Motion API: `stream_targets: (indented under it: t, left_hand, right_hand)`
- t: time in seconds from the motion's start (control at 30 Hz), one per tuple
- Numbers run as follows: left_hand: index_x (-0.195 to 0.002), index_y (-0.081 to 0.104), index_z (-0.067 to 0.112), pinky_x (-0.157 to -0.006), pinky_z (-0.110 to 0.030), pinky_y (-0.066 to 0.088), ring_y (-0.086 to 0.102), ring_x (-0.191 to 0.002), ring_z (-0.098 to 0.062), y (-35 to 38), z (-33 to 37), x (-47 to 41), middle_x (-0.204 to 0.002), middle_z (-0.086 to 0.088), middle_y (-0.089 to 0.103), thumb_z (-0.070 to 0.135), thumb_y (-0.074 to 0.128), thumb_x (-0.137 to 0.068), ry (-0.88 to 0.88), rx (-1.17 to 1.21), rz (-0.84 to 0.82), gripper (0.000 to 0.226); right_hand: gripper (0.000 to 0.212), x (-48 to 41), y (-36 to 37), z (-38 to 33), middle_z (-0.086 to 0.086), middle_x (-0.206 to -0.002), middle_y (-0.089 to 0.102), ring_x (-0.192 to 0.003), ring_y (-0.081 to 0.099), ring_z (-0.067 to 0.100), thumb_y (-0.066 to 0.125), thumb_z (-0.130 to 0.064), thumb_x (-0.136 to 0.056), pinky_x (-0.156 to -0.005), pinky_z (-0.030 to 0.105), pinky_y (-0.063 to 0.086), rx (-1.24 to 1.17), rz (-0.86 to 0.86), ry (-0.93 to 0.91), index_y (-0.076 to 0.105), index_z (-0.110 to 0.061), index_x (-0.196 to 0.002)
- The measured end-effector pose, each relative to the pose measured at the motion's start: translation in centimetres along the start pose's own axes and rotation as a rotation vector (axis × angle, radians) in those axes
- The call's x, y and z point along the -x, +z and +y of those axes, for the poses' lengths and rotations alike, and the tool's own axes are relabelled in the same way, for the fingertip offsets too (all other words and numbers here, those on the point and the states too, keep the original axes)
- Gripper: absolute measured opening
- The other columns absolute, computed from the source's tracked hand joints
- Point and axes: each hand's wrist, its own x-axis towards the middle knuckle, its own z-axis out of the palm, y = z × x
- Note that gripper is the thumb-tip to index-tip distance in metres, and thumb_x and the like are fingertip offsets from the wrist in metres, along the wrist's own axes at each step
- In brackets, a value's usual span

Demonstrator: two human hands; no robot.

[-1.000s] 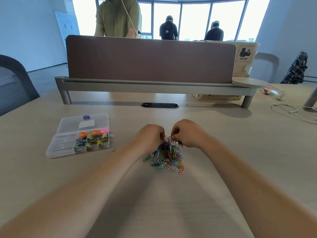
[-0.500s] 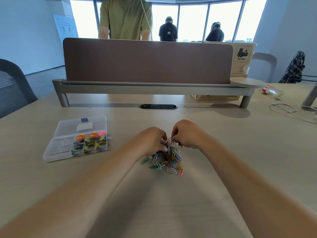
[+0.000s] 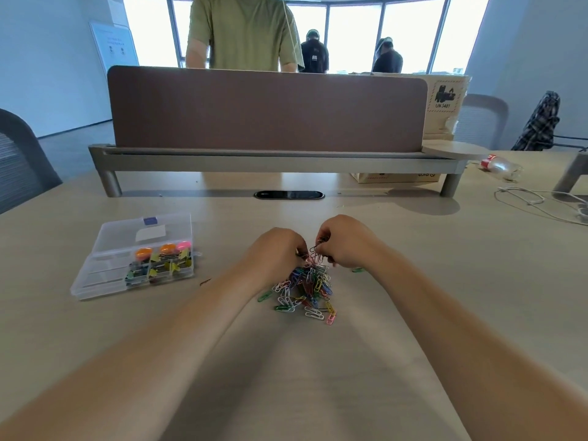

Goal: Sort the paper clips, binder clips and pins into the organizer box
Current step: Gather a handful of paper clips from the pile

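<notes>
A heap of coloured paper clips [image 3: 307, 289] lies on the desk in front of me. My left hand [image 3: 275, 254] and my right hand [image 3: 345, 241] sit side by side at the heap's far edge, fingers curled, both pinching a tangle of clips [image 3: 316, 253] lifted a little above the heap. To the left stands the clear plastic organizer box [image 3: 105, 278] with its lid folded back. Its right compartments hold binder clips [image 3: 159, 265] and round coloured pins [image 3: 168, 249]; its left compartments look bare.
A single stray clip [image 3: 205, 282] lies between box and heap, another green one [image 3: 358, 269] right of my right hand. A brown divider screen [image 3: 267, 109] closes off the desk's far side, with a person standing behind it. A white cable [image 3: 534, 205] and bottle [image 3: 499, 165] lie far right.
Both hands have stayed at the far edge of the heap, still working the tangled clips. The view has shifted slightly; the box and heap have not moved.
</notes>
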Motion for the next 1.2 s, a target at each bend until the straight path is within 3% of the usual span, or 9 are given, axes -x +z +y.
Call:
stream_targets:
  t: [0.13,0.27,0.43,0.63,0.8,1.03,1.2]
  left_hand:
    - [-0.105,0.074,0.014,-0.068,-0.025,0.046,0.060,-0.072,-0.018,-1.2,0.2,0.1,-0.089,-0.006,0.071,0.015,0.067,-0.086,-0.019,0.069,0.017,0.021]
    - [-0.095,0.074,0.010,-0.062,-0.031,0.055,0.065,-0.054,-0.020,-2.2,-0.2,0.1,-0.068,-0.008,0.071,0.013,0.067,-0.086,-0.064,0.198,-0.005,0.012]
    - [-0.086,0.073,0.006,-0.059,-0.031,0.057,0.069,-0.054,-0.022,-2.4,-1.0,0.7,-0.063,-0.011,0.070,0.011,0.066,-0.087,-0.113,0.303,-0.057,0.009]
    - [-0.087,0.071,0.013,-0.063,-0.032,0.058,0.069,-0.055,-0.019,-3.3,-1.3,1.5,-0.064,-0.008,0.071,0.013,0.066,-0.086,-0.113,0.363,-0.027,0.004]
    - [-0.087,0.069,0.012,-0.052,-0.017,0.052,0.065,-0.050,-0.012,-4.3,-1.8,2.4,-0.065,-0.005,0.070,0.013,0.066,-0.088,-0.132,0.377,-0.008,0.003]
    - [-0.096,0.069,0.009,-0.049,-0.014,0.050,0.063,-0.047,-0.006,-5.6,-2.9,3.7,-0.063,0.002,0.067,0.011,0.065,-0.089,-0.147,0.431,0.008,0.008]
    - [-0.096,0.070,0.008,-0.051,-0.015,0.051,0.065,-0.051,-0.008,-7.4,-4.3,4.9,-0.071,-0.004,0.070,0.011,0.065,-0.089,-0.171,0.443,0.058,0.009]
  right_hand:
    - [0.010,0.1,-0.5,-0.2,0.001,-0.069,0.067,-0.055,0.064,0.012,0.065,-0.016,-0.091,-0.061,0.024,0.050,-0.031,0.022,0.001,0.072,-0.009,-0.088]
    - [0.011,0.2,-0.8,-0.6,0.003,-0.071,0.069,-0.056,0.066,0.013,0.065,-0.016,-0.091,-0.066,0.028,0.055,-0.061,0.035,-0.004,0.072,-0.009,-0.088]
    - [0.011,0.6,-0.4,-1.1,0.005,-0.077,0.072,-0.070,0.070,0.018,0.066,-0.017,-0.091,-0.068,0.029,0.054,-0.064,0.007,-0.010,0.074,-0.009,-0.091]
    - [0.011,0.7,0.1,-1.8,0.006,-0.075,0.073,-0.061,0.067,0.014,0.066,-0.018,-0.091,-0.063,0.026,0.052,-0.099,-0.002,-0.019,0.073,-0.009,-0.090]
    - [0.010,0.7,0.4,-2.6,0.003,-0.071,0.071,-0.057,0.067,0.013,0.066,-0.019,-0.091,-0.055,0.022,0.048,-0.105,-0.012,-0.029,0.072,-0.011,-0.088]
    - [0.008,0.8,0.2,-4.2,-0.002,-0.066,0.068,-0.051,0.065,0.008,0.068,-0.018,-0.090,-0.053,0.018,0.047,-0.146,-0.004,-0.062,0.072,-0.011,-0.088]
    - [0.008,0.4,0.1,-6.7,-0.002,-0.070,0.070,-0.052,0.064,0.006,0.067,-0.021,-0.091,-0.053,0.017,0.045,-0.140,-0.011,-0.110,0.070,-0.014,-0.089]
